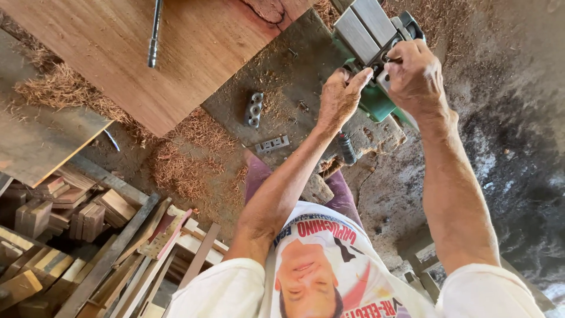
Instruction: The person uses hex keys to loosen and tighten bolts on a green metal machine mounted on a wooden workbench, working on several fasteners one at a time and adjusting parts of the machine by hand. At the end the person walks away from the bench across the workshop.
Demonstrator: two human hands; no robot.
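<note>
A green electric planer (371,41) with a grey metal sole lies turned up on the rough workbench (294,70) in front of me. My left hand (340,94) grips the tool's near edge, fingers curled onto it. My right hand (415,73) is closed over the planer's body on the right side, fingertips at its middle. A metal blade holder (254,109) and a small flat slotted metal plate (272,144) lie on the bench to the left of my left forearm. A dark-handled tool (347,147) lies under my left arm.
A wide reddish wood board (147,53) with a metal wrench (155,32) on it fills the upper left. Wood shavings (176,159) cover the bench and floor. Stacked offcuts and slats (88,235) pile at lower left. Dark dusty floor lies to the right.
</note>
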